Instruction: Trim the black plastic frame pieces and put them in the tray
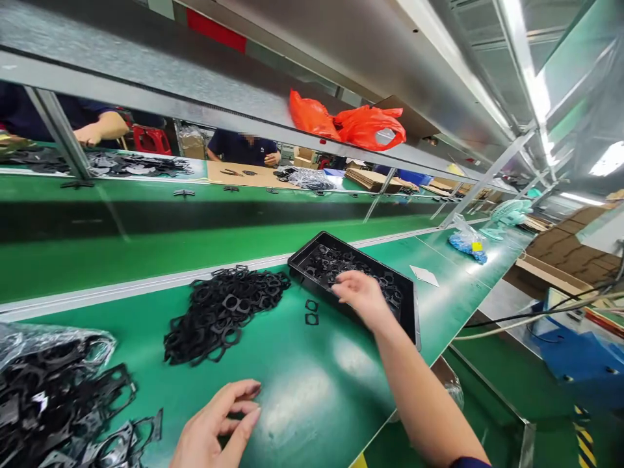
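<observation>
My right hand (361, 296) curls over the black rectangular tray (409, 318) right of centre; its grip I can't tell. My left hand (217, 422), bottom centre, gapes empty. I'm probably handling the tray's flat black holed pieces (334, 263); next calls for light pinching.

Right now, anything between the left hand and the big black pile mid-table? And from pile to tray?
Left hand to black pile: nothing visible, just green tabletop. Pile to black tray: the tray's raised wall; two loose black pieces lie nearby.
</observation>
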{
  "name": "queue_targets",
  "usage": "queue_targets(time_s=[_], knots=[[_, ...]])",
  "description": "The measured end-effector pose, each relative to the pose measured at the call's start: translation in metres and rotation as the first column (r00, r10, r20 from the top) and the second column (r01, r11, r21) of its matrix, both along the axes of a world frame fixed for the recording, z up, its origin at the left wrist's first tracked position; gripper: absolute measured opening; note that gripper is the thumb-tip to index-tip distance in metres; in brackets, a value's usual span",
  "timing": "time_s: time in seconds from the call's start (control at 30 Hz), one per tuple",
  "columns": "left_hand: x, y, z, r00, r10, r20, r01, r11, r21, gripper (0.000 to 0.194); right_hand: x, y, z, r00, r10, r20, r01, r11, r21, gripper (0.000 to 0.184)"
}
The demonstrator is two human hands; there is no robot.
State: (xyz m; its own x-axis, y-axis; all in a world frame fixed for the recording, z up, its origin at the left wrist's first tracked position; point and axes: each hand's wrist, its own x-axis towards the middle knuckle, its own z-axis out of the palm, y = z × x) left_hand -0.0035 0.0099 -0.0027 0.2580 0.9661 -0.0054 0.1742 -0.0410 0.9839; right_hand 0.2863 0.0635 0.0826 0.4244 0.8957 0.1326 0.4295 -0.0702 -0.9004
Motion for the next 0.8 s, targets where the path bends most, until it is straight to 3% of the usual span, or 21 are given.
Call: queue_targets(time_s=[0.1, 0.2, 0.3, 0.43, 0.57, 0.8], knots=[[-0.003, -0.002, 0.008, 0.977, -0.174, -0.125, 0.185, 0.979, 0.086, 0.021, 0.043, 0.001, 0.006, 0.965, -0.234, 0.119, 0.225, 0.971, 0.087, 0.053], [-0.004, -0.006, 0.019, 0.909, -0.29, -0.298, 0.328, 0.941, 0.084, 0.022, 0.047, 0.003, -0.006, 0.925, -0.3, 0.234, 0.27, 0.951, 0.152, 0.052], [-0.005, -0.01, 0.029, 0.817, -0.332, -0.472, 0.398, 0.917, 0.043, 0.024, 0.019, 0.004, -0.025, 0.888, -0.033, 0.459, 0.002, 0.998, 0.068, 0.038], [-0.01, -0.015, 0.043, 0.669, -0.373, -0.643, 0.47, 0.882, -0.023, 0.023, -0.014, 0.008, -0.046, 0.8, 0.284, 0.528, -0.228, 0.959, -0.169, 0.016], [-0.024, -0.016, 0.049, 0.585, -0.36, -0.726, 0.479, 0.877, -0.049, 0.023, -0.019, 0.011, -0.059, 0.711, 0.383, 0.59, -0.257, 0.922, -0.288, 0.018], [-0.056, -0.014, 0.042, 0.543, -0.266, -0.796, 0.371, 0.927, -0.056, 0.026, -0.022, 0.005, -0.065, 0.65, 0.444, 0.617, -0.3, 0.895, -0.329, 0.014]])
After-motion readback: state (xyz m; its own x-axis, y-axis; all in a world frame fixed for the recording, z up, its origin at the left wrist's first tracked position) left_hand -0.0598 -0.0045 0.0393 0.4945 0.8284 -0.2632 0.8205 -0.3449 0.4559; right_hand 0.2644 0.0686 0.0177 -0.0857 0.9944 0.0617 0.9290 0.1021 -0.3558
